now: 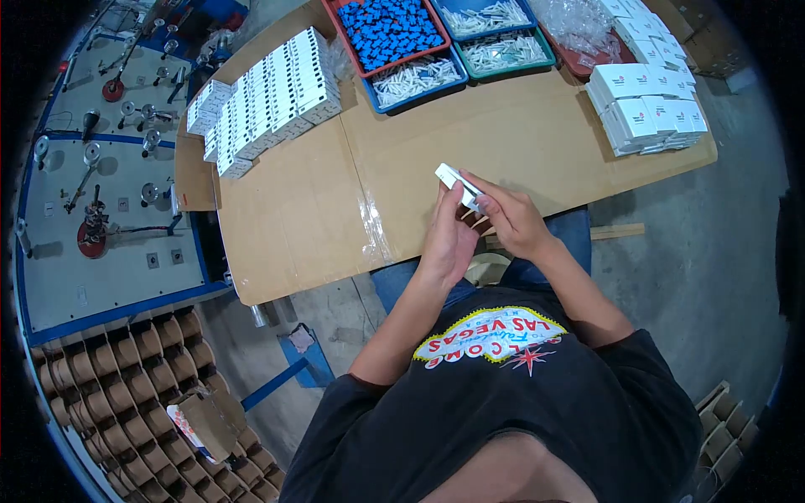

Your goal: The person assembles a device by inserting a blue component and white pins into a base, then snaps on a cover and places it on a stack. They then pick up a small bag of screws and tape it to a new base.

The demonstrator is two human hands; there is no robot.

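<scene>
Currently I see the left hand and right hand both pinching one small white box over the table's near edge. By my judgement the standing boxes are done and the flat cartons remain.

The small white box looks like smooth, faintly glossy card. The worktop is covered in matt brown cardboard, and its seam is sealed with shiny clear tape. The far trays are smooth coloured plastic. The T-shirt is soft black cloth with a matt print. The floor is rough grey concrete.
</scene>
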